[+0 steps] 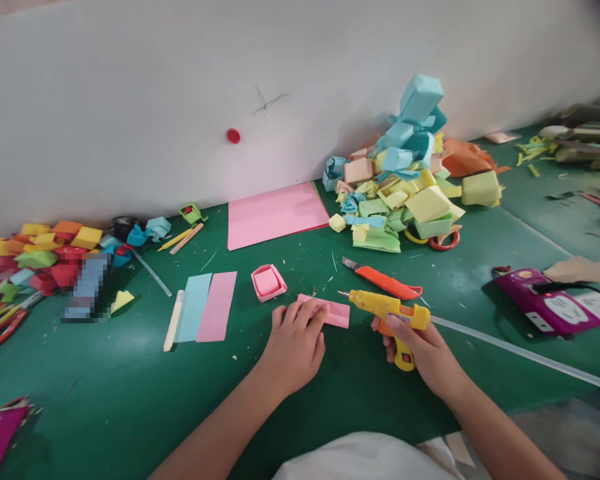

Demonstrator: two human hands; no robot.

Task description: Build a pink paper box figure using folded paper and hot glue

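My left hand (pixel 295 343) lies over a folded pink paper strip (pixel 337 315), fingertips pressing it to the table and thumb apart from it. In my right hand (pixel 425 353) is a yellow hot glue gun (pixel 387 308), its nozzle pointing left above the strip. A long clear glue stick (pixel 520 352) runs out of its back to the right. Just beyond the strip sits a small folded pink paper box (pixel 269 283). An orange utility knife (pixel 387 280) with its blade showing rests behind the glue gun.
Blue paper (pixel 194 307), pink paper (pixel 217 307) and a wooden stick (pixel 174 320) lie left. Pink sheets (pixel 275 217) lean on the wall. Folded paper shapes are heaped right (pixel 395 200) and left (pixel 55 250). A purple packet (pixel 545 300) lies far right, scissors (pixel 5 327) far left.
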